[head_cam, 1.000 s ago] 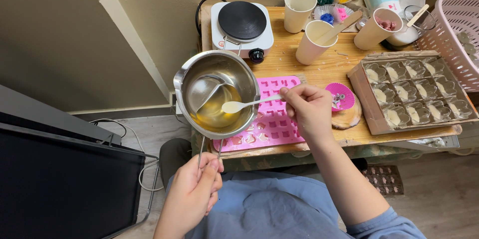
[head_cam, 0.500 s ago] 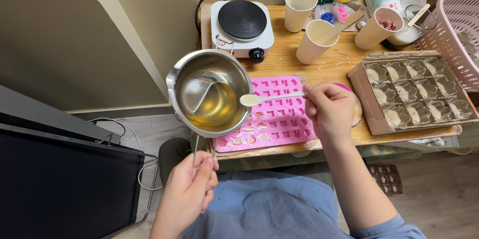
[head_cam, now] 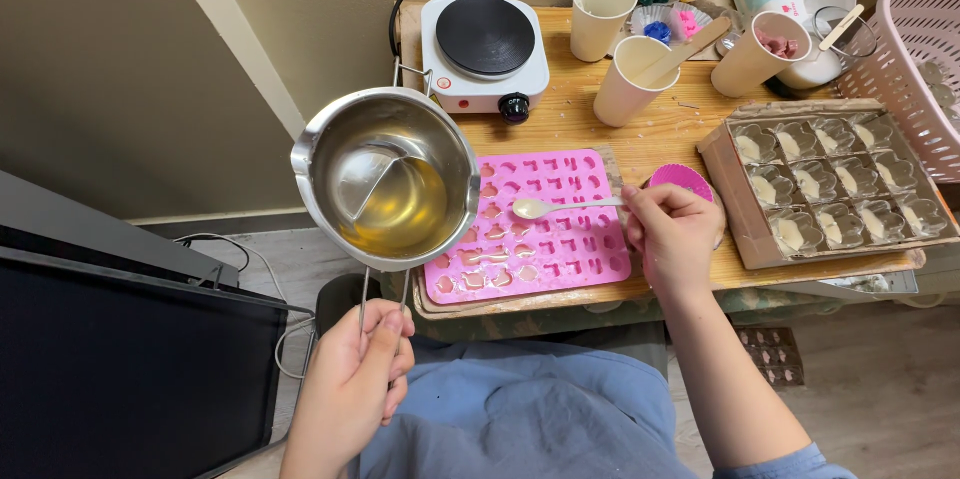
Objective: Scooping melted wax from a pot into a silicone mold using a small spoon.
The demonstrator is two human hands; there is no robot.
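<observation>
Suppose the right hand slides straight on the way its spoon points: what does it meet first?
Probably the steel melting pot: the right hand aims its white spoon leftward over the pink silicone mould. Relative heights are unclear.

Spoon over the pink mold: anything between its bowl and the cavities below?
Nothing visible. The right hand holds the spoon above the pink silicone mold, with no object under its bowl. The metal pot, held by the left hand, hangs off the mold's left edge.
</observation>
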